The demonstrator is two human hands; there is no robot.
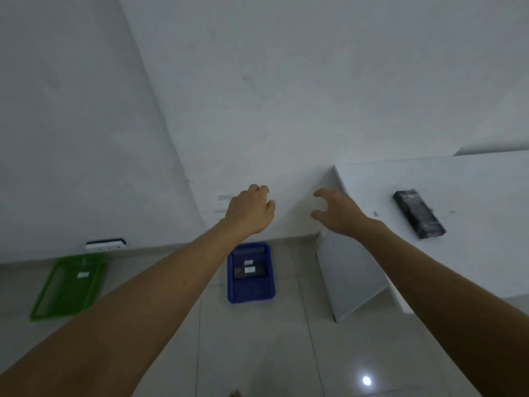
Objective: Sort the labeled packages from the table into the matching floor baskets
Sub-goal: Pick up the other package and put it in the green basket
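A black wrapped package [418, 213] lies on the white table [472, 181] at the right. On the floor by the wall stand a blue basket [251, 293] with a dark labeled package [249, 271] inside it, and a green basket [43, 305] with a white label [83, 274] showing in it. Both arms reach forward. My left hand [252, 209] hovers above the blue basket, fingers loosely curled, holding nothing. My right hand [336, 210] is beside the table's left corner, fingers spread and curved, holding nothing.
A white power strip [105, 245] sits against the wall behind the green basket. The table's white side panel [349, 282] stands right of the blue basket. Pale tiled floor [257, 353] stretches toward me, with a light reflection on it.
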